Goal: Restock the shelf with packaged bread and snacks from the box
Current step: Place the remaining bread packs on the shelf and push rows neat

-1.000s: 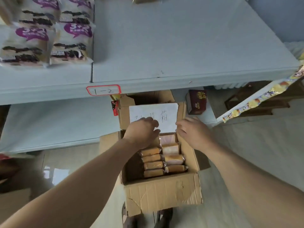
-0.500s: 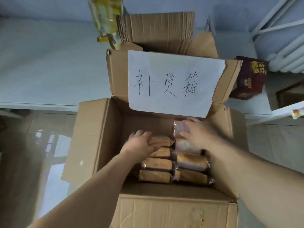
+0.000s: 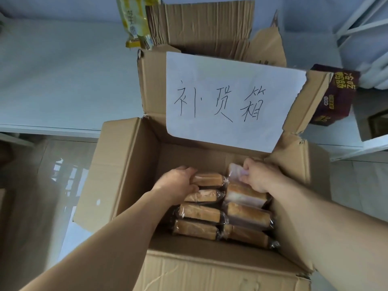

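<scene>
Closest to the camera is the front wall of an open cardboard box [image 3: 210,269], creased brown corrugated stuff with a torn corner on the right. Both forearms come in over that wall, so they cover part of what's inside.

Inside, wrapped bread loaves [image 3: 199,213] are packed in two columns, lying on their sides. They're oblong, golden-brown, in shiny clear plastic with crimped ends. The left hand [image 3: 178,185] has its fingers curled round the end of the top loaf in the left column [image 3: 206,179]. The right hand [image 3: 259,177] pinches a paler, pinkish packet [image 3: 235,172] at the far end of the right column, fingers bent onto the wrapper. The hands sit apart, one per column.

The left flap [image 3: 117,164] hangs open and blocks a bit of the glossy tiled floor [image 3: 42,185]. The back flap stands up with a white paper sheet [image 3: 231,97] stuck on it, three handwritten characters in black pen. That flap hides whatever's right behind it.

Further back there's a second crumpled cardboard piece [image 3: 201,24], a yellow snack bag [image 3: 136,22] just beside it at the left, and a dark red carton [image 3: 333,95] off to the right. All of these rest on a pale, flat shelf board [image 3: 63,70].
</scene>
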